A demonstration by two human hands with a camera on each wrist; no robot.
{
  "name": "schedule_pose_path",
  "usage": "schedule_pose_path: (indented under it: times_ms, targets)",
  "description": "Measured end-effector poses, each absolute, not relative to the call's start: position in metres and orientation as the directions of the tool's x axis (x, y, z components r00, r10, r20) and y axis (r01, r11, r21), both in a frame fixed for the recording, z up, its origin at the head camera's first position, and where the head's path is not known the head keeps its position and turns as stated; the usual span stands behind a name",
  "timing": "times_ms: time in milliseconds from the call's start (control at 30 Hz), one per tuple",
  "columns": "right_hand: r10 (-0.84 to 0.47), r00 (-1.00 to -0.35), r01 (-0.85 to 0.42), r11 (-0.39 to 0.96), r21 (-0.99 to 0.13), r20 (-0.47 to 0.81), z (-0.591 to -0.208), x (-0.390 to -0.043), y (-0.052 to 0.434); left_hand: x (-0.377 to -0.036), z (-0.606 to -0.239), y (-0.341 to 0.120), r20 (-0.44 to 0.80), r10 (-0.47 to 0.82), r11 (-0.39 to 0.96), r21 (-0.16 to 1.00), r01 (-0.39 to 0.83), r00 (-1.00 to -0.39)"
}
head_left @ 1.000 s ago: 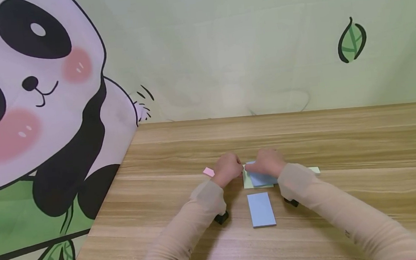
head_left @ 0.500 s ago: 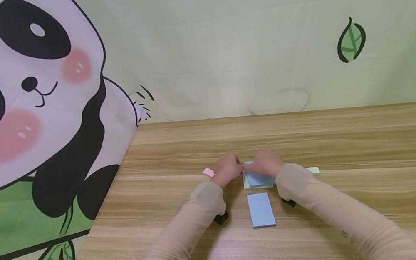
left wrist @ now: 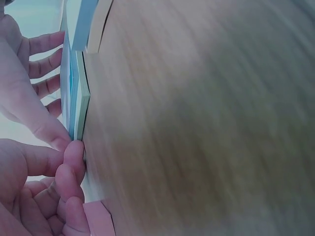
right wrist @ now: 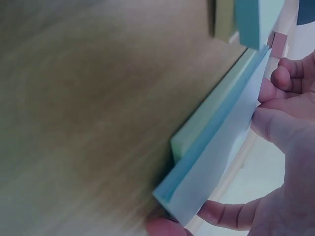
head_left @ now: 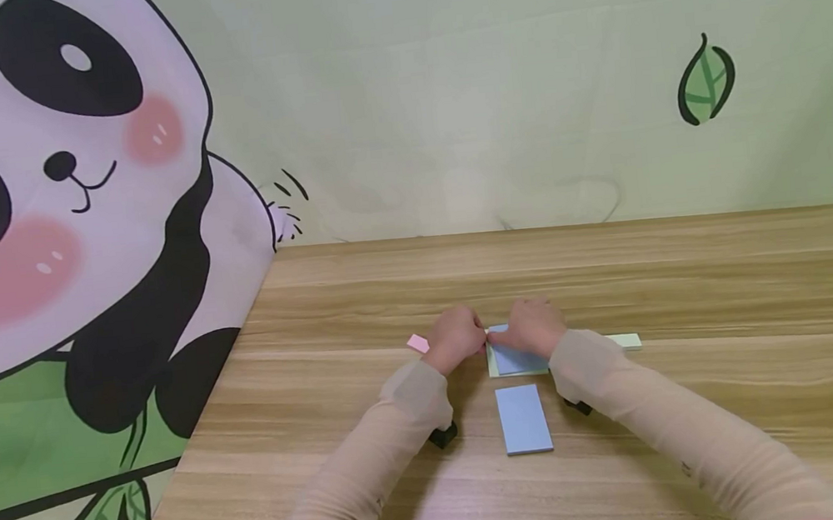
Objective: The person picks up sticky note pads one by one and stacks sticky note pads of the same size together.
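At 6 o'clock on the wood-grain tabletop [head_left: 688, 267], a near blue pad [head_left: 525, 419] lies flat, a cream pad [right wrist: 225, 19] beneath it; placed apart, it leaves the hands room. Beyond it, at the clock's centre, an upper blue pad [head_left: 516, 359] rests on a green pad [head_left: 492, 361], set in from its left end and overhanging its right end.

The right hand [head_left: 539, 328] grips the upper blue pad, fingers spread wide, thumb at its left end and a fingertip under its right corner, presumably to control its whole length. At 9 o'clock, the left hand [head_left: 459, 335] has its fingers curled against the stack's end, probably as a steadying stop; whether they pinch the green pad, I cannot tell. Just past that hand is a pink pad [head_left: 418, 343]; at 3 o'clock, a pale green strip [head_left: 626, 342]. Farthest, a panda-printed backdrop [head_left: 486, 119] hangs.
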State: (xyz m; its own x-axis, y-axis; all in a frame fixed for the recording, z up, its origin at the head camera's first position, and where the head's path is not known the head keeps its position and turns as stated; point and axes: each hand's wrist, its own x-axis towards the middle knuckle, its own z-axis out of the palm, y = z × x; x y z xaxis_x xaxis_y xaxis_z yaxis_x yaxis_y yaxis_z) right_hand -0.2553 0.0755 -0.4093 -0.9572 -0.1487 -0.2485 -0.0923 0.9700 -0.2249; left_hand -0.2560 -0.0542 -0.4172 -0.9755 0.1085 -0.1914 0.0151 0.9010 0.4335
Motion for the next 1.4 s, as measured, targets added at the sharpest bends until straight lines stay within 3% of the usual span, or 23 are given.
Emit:
schedule_pose_path:
  times_ms: [300,433,833,1400]
  targets:
    - [-0.187,-0.95,-0.082,0.922,-0.378,-0.249,-0.409,-0.262,0.089,-0.255,-0.415,-0.054,-0.225,0.108,0.895,0.445,-0.003,-0.968]
    - [-0.19,-0.954,-0.089,0.918,-0.387,-0.231,-0.409,-0.266,0.099,-0.254,-0.415,-0.054,-0.212,0.108,0.897,0.441,0.003,-0.971]
    - [-0.121,-0.945,0.052,0.862,-0.504,-0.304,-0.409,-0.266,0.115,-0.252,-0.415,-0.052,-0.197,0.087,0.911,0.413,-0.003,-0.976]
    - [-0.134,-0.929,0.081,0.837,-0.542,-0.346,-0.415,-0.266,0.115,-0.251,-0.416,-0.05,-0.208,0.084,0.914,0.405,-0.008,-0.974]
